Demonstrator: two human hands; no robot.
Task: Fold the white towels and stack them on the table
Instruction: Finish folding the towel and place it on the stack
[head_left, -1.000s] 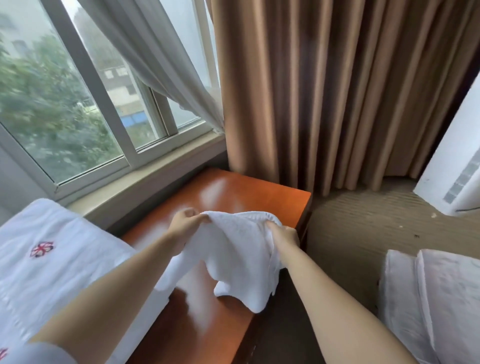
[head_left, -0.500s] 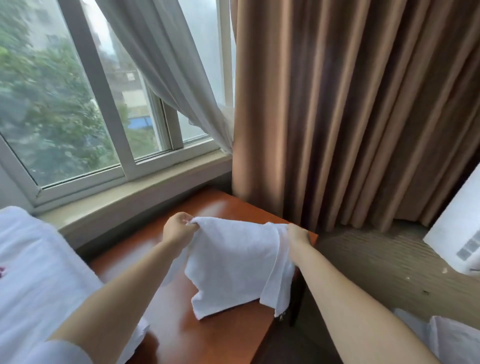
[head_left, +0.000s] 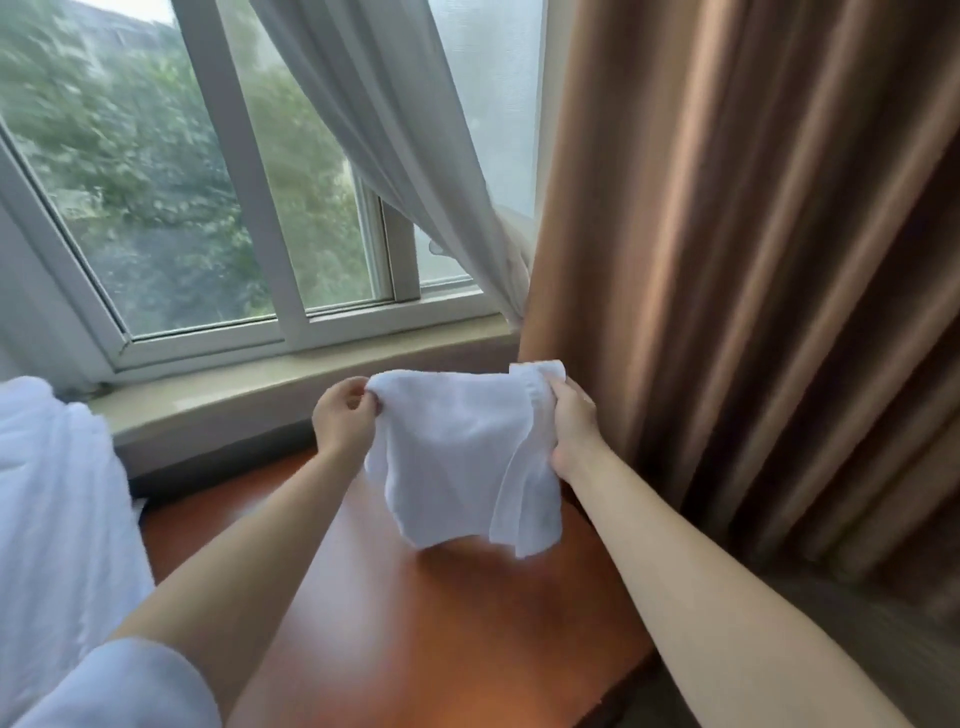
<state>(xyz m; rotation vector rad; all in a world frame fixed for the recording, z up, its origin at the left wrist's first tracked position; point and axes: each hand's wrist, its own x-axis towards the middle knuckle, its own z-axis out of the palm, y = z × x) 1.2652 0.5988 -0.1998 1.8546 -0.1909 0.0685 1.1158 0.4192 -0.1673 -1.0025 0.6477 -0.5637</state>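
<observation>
towel: small white terry towel (head_left: 462, 457) got lifted clear of the glossy reddish-brown wooden table (head_left: 441, 623), hanging at 12 o'clock
fingers: left hand (head_left: 343, 415) and right hand (head_left: 571, 421) both pinch the top corners
task: no fold yet

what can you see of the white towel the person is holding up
The towel is small, white and soft-looking, like thin terry cloth, with a hemmed band along its right edge. It hangs limp and creased in the air above the reddish wooden table; whether its lower edge touches the tabletop is unclear. The left hand pinches its upper left corner and the right hand grips the upper right edge, where a flap folds over. It is not yet folded flat.
</observation>
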